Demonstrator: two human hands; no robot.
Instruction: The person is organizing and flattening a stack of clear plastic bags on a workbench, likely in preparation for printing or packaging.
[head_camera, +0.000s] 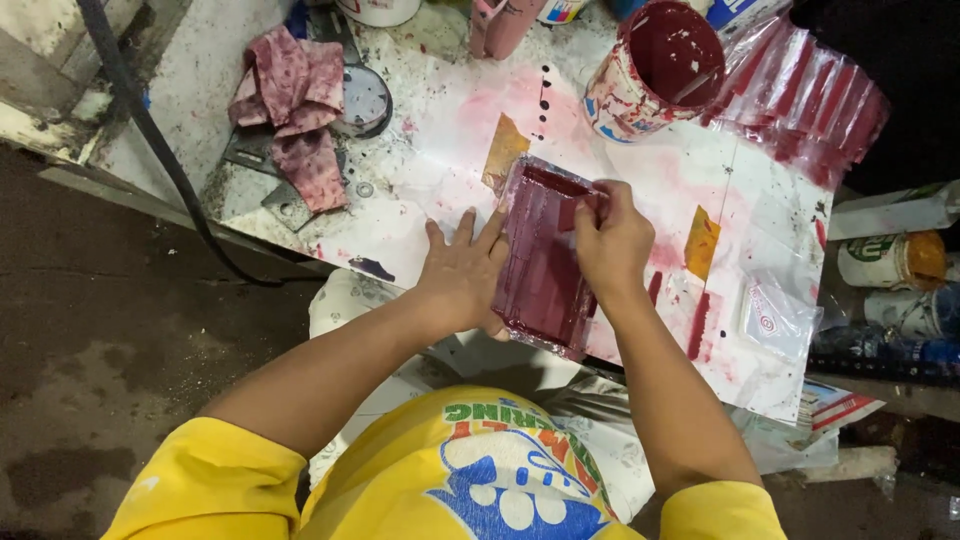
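Printing workshop: ink-stained bench (440, 150), ink can (655, 70), stained rags (295, 110).

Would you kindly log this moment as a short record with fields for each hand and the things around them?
Left hand: flat, pressing the left edge of the red-inked frame
Right hand: gripping a small red scraper on the frame
Surface: paint-spattered white table
Behind: red paint can
Left: stained pink rag
Right: small clear bag
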